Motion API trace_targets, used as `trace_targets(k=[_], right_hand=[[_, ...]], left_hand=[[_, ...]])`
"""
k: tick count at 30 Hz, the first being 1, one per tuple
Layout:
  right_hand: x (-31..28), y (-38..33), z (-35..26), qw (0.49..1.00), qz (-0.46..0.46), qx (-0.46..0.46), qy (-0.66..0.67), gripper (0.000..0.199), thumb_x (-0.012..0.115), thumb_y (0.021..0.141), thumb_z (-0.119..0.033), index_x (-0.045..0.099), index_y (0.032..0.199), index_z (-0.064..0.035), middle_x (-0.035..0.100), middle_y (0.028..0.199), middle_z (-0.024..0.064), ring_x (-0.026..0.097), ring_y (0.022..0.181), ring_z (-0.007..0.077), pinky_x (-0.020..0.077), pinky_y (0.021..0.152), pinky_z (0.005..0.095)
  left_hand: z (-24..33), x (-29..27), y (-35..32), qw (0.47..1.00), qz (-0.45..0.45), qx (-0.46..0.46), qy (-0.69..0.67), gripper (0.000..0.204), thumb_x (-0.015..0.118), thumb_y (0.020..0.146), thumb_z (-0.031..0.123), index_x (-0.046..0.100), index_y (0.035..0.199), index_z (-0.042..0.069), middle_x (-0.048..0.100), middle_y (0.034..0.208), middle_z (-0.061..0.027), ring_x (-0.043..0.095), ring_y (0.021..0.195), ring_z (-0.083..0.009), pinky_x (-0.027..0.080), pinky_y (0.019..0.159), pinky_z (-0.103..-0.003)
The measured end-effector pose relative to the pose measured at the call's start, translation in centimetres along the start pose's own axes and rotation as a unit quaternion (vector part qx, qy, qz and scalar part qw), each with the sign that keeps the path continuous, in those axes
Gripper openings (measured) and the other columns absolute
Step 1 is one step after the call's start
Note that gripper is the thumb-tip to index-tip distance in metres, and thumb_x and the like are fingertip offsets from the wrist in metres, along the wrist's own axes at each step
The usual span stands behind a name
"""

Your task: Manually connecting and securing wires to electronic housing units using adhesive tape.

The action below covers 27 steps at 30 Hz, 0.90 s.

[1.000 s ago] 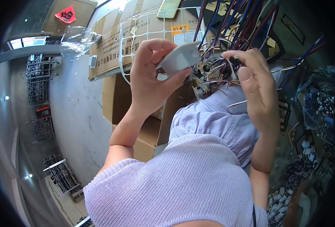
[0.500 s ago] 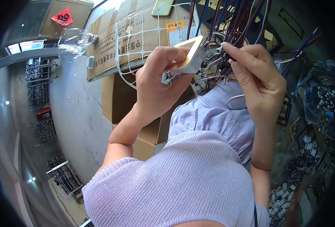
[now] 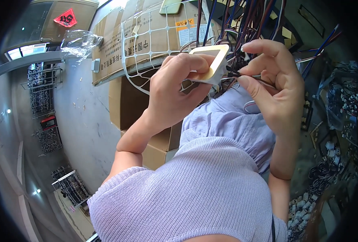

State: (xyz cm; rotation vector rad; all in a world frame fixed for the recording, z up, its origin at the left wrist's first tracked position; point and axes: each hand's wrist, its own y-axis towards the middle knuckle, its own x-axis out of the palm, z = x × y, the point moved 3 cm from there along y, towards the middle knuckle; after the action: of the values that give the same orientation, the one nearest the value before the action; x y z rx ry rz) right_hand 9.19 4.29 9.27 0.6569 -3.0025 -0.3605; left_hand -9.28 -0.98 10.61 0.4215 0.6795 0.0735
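The left hand (image 3: 170,90) pinches a pale case (image 3: 219,61) and the right hand (image 3: 280,88) a dark wire (image 3: 232,71), while coloured wires (image 3: 243,24) and white mesh (image 3: 150,32) crowd behind.

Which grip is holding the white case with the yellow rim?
The left grip: it clasps the white case; the right grip has only wires beside it.
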Motion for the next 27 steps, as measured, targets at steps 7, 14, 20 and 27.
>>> trace_targets(k=[7, 14, 20, 27], right_hand=[[-0.3, -0.2, -0.2, 0.998, -0.02, 0.032, 0.057, 0.041, 0.067, 0.077, 0.005, 0.054, 0.114, -0.0061, 0.057, 0.079, -0.0032, 0.043, 0.063, -0.0017, 0.032, 0.058, 0.0126], [-0.4, -0.1, 0.2, 0.992, -0.077, 0.089, 0.044, 0.042, 0.063, 0.077, 0.008, 0.052, 0.115, -0.005, 0.055, 0.079, -0.0028, 0.046, 0.067, -0.0011, 0.0351, 0.061, 0.0132], [-0.8, -0.1, 0.0, 0.992, -0.052, 0.028, -0.111, 0.038, 0.06, 0.08, 0.008, 0.049, 0.114, -0.0037, 0.056, 0.083, 0.0012, 0.057, 0.082, 0.0059, 0.0449, 0.074, 0.0188], [-1.3, -0.8, 1.0, 0.998, -0.014, 0.05, -0.043, 0.037, 0.065, 0.083, 0.001, 0.046, 0.114, -0.0046, 0.06, 0.09, 0.0033, 0.058, 0.088, 0.0082, 0.0442, 0.082, 0.0215]], left_hand=[[0.1, 0.0, -0.1, 1.0, -0.015, -0.01, -0.022, 0.034, 0.072, 0.063, -0.009, 0.057, 0.091, 0.003, 0.068, 0.095, -0.0059, 0.061, 0.078, -0.0173, 0.051, 0.071, -0.027], [1.1, 0.7, 0.3, 0.993, -0.082, 0.077, 0.047, 0.032, 0.071, 0.063, -0.004, 0.057, 0.089, 0.007, 0.068, 0.093, -0.0028, 0.063, 0.078, -0.0186, 0.044, 0.071, -0.03], [0.8, 1.5, 0.1, 0.991, -0.075, 0.082, 0.071, 0.032, 0.072, 0.062, -0.004, 0.056, 0.089, 0.007, 0.068, 0.094, -0.0021, 0.064, 0.079, -0.0188, 0.044, 0.069, -0.03], [0.9, 2.2, 0.1, 0.996, -0.076, 0.036, 0.031, 0.033, 0.072, 0.062, -0.005, 0.055, 0.089, 0.006, 0.067, 0.096, -0.0036, 0.062, 0.077, -0.0209, 0.043, 0.068, -0.03]])
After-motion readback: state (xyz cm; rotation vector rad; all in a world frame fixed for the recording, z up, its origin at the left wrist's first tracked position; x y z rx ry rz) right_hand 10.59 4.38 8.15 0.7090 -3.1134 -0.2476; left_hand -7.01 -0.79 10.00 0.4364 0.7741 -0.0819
